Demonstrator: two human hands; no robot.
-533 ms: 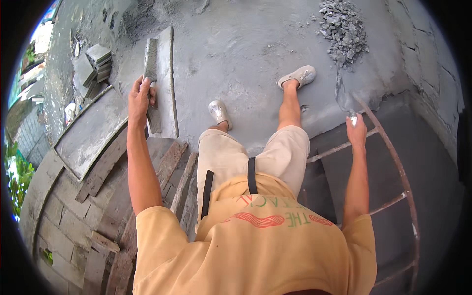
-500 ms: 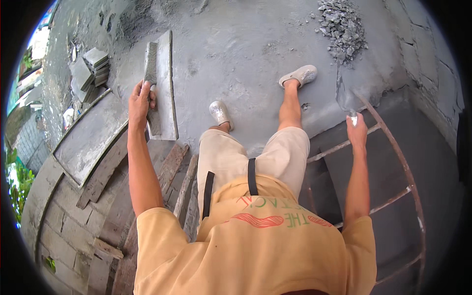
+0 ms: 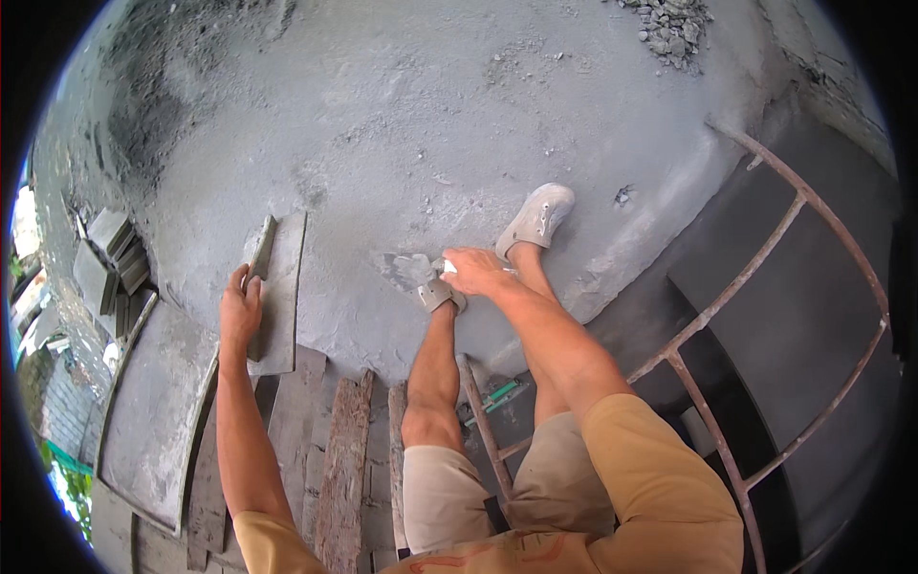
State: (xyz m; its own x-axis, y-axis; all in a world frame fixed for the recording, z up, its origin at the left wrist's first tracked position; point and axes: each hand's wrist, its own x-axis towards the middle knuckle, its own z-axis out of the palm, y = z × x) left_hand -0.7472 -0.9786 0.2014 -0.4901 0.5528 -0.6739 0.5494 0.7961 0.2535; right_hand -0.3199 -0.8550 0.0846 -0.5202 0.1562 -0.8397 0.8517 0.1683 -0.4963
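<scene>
My left hand (image 3: 241, 311) is closed around the handle of a long, flat plastering float (image 3: 284, 297), coated in grey cement. The float is tilted near the left edge of the grey cement slab (image 3: 354, 143). My right hand (image 3: 475, 272) reaches across to the middle and grips the light handle of a pointed trowel (image 3: 404, 270). The trowel blade, smeared with wet grey mortar, is low beside my left shoe (image 3: 442, 295). Whether the blade touches the slab I cannot tell. My right shoe (image 3: 537, 218) stands just beyond my right hand.
Crushed gravel (image 3: 674, 29) is heaped at the far right. A rusty metal frame (image 3: 798, 206) stands over a drop along the slab's right edge. Wooden planks (image 3: 344, 469) lie below me. At left are a cement-stained board (image 3: 158, 407) and stacked tiles (image 3: 115, 251).
My right hand has swung the trowel from the far right to the middle, near my feet. My left hand, still holding the float, sits lower in the view. The view has shifted too.
</scene>
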